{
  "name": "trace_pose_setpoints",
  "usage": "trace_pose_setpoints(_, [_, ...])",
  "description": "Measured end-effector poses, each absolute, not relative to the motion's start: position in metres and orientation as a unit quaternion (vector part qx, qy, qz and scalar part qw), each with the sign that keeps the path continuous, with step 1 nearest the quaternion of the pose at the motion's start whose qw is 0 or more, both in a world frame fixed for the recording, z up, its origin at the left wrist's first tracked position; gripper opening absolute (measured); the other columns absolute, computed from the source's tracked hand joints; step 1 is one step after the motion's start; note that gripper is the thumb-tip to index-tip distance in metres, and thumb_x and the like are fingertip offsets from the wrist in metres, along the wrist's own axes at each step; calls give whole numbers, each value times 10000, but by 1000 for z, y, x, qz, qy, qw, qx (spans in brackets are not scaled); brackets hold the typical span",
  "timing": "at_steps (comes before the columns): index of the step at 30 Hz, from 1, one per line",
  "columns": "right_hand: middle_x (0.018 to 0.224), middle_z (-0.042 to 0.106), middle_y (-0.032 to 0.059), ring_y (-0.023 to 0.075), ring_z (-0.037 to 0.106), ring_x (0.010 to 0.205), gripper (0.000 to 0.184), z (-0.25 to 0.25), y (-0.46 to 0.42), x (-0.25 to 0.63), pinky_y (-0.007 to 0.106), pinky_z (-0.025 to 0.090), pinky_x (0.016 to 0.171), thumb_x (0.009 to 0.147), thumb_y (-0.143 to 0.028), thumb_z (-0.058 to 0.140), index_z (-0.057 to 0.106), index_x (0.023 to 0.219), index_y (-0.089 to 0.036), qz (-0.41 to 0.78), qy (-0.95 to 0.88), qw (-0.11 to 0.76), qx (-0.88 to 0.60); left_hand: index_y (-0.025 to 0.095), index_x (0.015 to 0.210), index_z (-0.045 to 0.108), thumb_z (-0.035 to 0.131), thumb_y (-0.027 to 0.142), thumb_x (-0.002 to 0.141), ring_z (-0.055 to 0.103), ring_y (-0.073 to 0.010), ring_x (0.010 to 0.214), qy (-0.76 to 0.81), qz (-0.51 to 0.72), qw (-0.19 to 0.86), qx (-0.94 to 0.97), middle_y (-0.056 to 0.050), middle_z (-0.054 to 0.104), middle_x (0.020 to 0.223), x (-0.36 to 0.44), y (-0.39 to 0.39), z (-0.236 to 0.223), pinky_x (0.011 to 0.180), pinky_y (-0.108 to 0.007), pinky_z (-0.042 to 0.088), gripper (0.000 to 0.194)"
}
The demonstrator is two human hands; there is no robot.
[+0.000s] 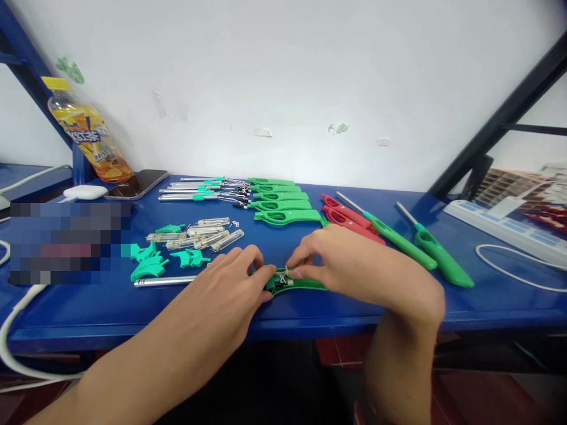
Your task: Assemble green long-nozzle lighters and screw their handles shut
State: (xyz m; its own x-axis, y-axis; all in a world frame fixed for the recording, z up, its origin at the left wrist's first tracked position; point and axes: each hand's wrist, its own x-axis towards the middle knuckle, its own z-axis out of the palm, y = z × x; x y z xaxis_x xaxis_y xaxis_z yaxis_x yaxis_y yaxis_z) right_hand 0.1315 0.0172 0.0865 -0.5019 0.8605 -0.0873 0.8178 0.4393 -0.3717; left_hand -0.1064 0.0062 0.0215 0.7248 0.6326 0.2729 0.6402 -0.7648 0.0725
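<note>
A green lighter handle half-shell (310, 283) lies open-side up near the table's front edge. White wires and a black piece (280, 284) show inside it, and a metal lighter tube (163, 282) points left, partly behind my left forearm. My left hand (241, 274) is closed on the shell's left end, thumb and fingertips pressing around it. With thumb and forefinger, my right hand (325, 257) pinches a small pale piece (287, 271) over the shell. Teal triggers (148, 267) and clear fuel tanks (217, 236) lie left of my hands.
Green half-shells (287, 217) and wired metal tubes (181, 198) line the back. To the right lie red shells (349, 221), whole green lighters (445, 257) and a power strip (509, 230). A tea bottle (93, 139), phone (139, 184) and white cable (9, 330) are left.
</note>
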Motion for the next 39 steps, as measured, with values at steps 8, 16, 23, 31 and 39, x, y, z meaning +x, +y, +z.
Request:
trace_pose_setpoints(8, [974,839,-16,198,748,880,164,84,20,131,316,480,756,970,-280,671,835,972,-280,157,-850,49,-501,172,1214,665,497,134,1065,619,-327,997,-346,-128,41,-928,-114,581,1122,-98,3,28,879,-536,548,228])
trace_pose_setpoints(16, [1029,836,-25,198,747,932,196,82,18,132,325,480,788,989,-299,634,829,1004,-287,145,-852,51,-501,170,1196,669,506,135,1062,625,-317,973,-344,-131,39,-929,-113,588,1117,-96,2,30,861,-523,563,214])
trace_pose_setpoints(23, [1014,849,-10,206,761,919,249,82,20,131,329,485,822,990,-259,599,847,1007,-275,145,-857,55,-491,159,1177,677,496,136,1060,634,-326,956,-351,-113,52,-928,-124,596,1095,-94,1,34,840,-531,572,217])
trace_pose_setpoints(31, [1007,843,10,222,756,929,241,83,21,130,342,484,814,1000,-297,599,836,973,-269,118,-855,47,-503,162,1220,655,421,139,1084,623,-318,974,-347,-110,73,-928,-128,600,1120,-92,-1,30,857,-540,563,272])
trace_pose_setpoints(39, [1011,835,-5,216,748,931,203,81,22,131,346,480,803,984,-314,627,826,996,-282,127,-853,39,-504,161,1208,655,421,154,1089,627,-329,985,-341,-120,72,-930,-132,605,1113,-91,2,31,847,-538,568,263])
